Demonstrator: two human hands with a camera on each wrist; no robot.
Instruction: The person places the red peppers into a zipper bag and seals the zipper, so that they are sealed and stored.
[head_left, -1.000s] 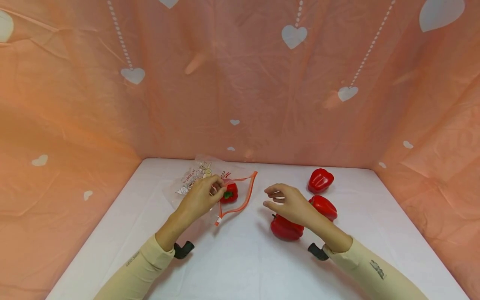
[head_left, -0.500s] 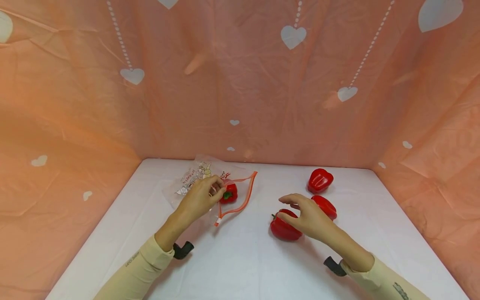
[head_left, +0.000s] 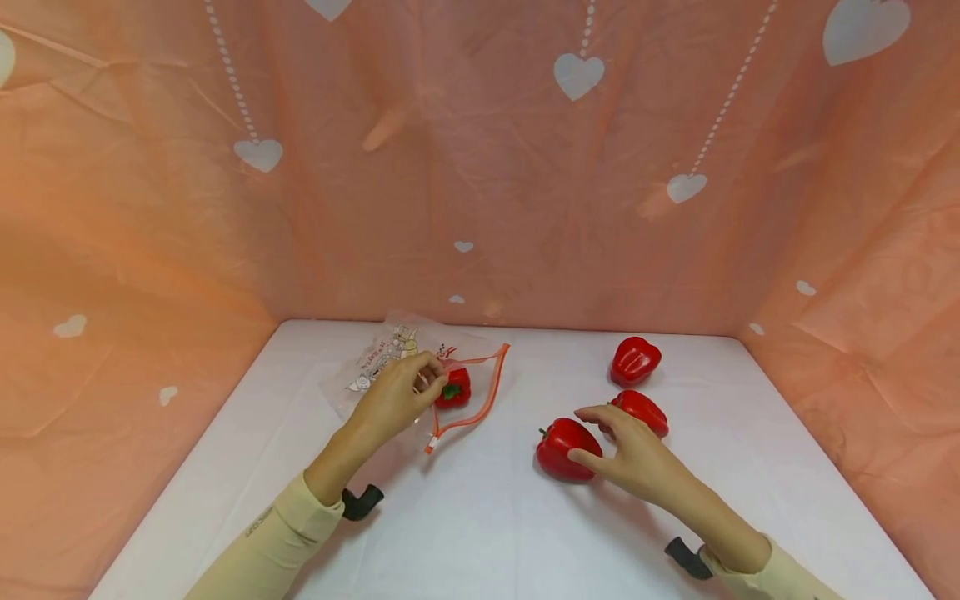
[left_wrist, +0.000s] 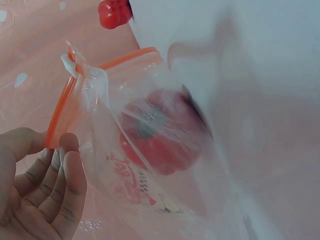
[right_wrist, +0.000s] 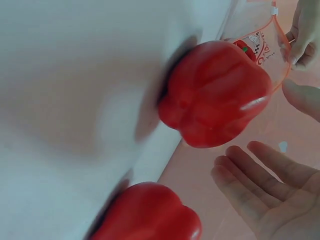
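My left hand (head_left: pixel 393 390) pinches the orange zip edge of a clear printed zip bag (left_wrist: pixel 135 75) between thumb and fingers. The bag's mouth is spread, and inside it lies a red bell pepper (head_left: pixel 454 389) with a green stem. To the right, my right hand (head_left: pixel 637 457) hovers with fingers and thumb spread beside the nearest red bell pepper (head_left: pixel 564 448). In the right wrist view this pepper (right_wrist: pixel 215 95) lies just off the fingertips, and nothing is held. A second loose bell pepper (head_left: pixel 643 412) lies right behind the hand, a third (head_left: pixel 635 362) farther back.
A white-covered table (head_left: pixel 450 525) carries everything. Orange cloth (head_left: pixel 420 167) with white hearts rises along its back and both sides. Dark camera mounts (head_left: pixel 363 502) stick out below both wrists.
My right hand has drawn back from beside the bag, moving right and toward me to the nearest pepper's right side. The left hand keeps its hold on the bag, and the view has shifted slightly.
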